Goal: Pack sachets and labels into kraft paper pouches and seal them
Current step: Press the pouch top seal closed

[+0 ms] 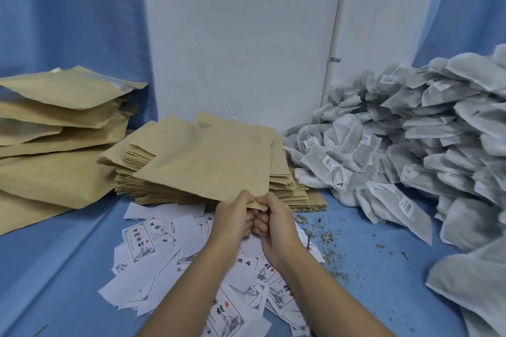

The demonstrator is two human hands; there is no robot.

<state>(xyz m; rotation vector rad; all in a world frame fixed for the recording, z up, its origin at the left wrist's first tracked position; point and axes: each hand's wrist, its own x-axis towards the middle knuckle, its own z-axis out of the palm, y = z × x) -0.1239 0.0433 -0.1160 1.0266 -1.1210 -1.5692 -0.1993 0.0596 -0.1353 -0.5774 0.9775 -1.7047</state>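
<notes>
- Brown kraft pouch, flat and thin, is lifted by its near corner above the stack of flat pouches; its far edge still lies over the top of that stack.
- From the head view, the left hand pinches that near corner, thumb on top and the other fingers curled under.
- Right against it, the right hand grips the same corner, its knuckles touching those of the left hand. The paper is creased where the two thumbs meet.
- I cannot tell whether the mouth of the pouch has been parted at all; the corner is too small and hidden by the fingers.
- Under the wrists and forearms lies a loose scatter of white labels, some printed side up with black characters and a grey drawing, some blank side up, many overlapping.
- To the right rises a big heap of grey-white sachets, several bearing small barcode tags on strings; the heap reaches just beside the stack of flat pouches.
- Between the labels and the sachets, dried leaf crumbs are strewn over the blue cloth that covers the work surface.
- On the far left sits a pile of larger, puffier kraft bags, the top one showing a silvery lining at its open edge.
- Behind everything stands a white panel, flanked by blue curtain.
</notes>
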